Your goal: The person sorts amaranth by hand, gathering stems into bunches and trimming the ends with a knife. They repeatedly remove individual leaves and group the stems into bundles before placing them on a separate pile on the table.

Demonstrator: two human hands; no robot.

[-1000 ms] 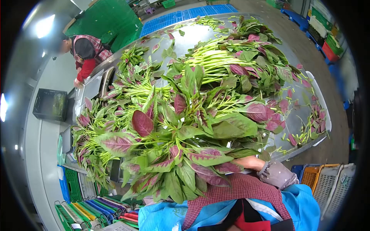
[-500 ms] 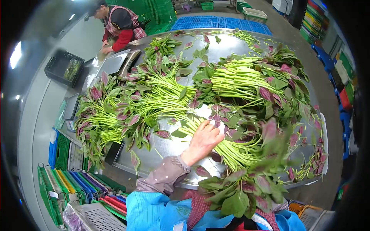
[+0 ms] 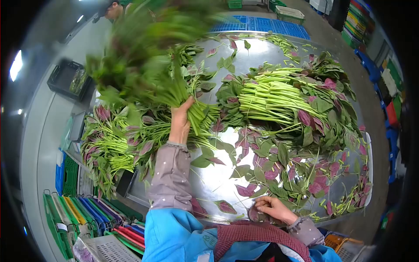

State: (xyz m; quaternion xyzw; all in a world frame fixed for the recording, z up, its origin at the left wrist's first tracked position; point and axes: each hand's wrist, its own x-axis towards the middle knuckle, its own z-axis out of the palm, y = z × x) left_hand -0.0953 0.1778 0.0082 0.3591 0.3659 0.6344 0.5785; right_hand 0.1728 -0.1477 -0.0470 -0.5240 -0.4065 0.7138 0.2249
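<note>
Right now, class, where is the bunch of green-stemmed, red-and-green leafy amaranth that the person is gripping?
In the head view, the blurred bunch of green-stemmed amaranth is raised in the left hand, upper left, above the bundles lying on the steel table.

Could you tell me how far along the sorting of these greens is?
Done: stem-aligned piles lie on the table. In hand: the left hand lifts a blurred bunch; the right hand rests on loose leaves at the near edge. Left: those scattered leaves and trimmings.
</note>
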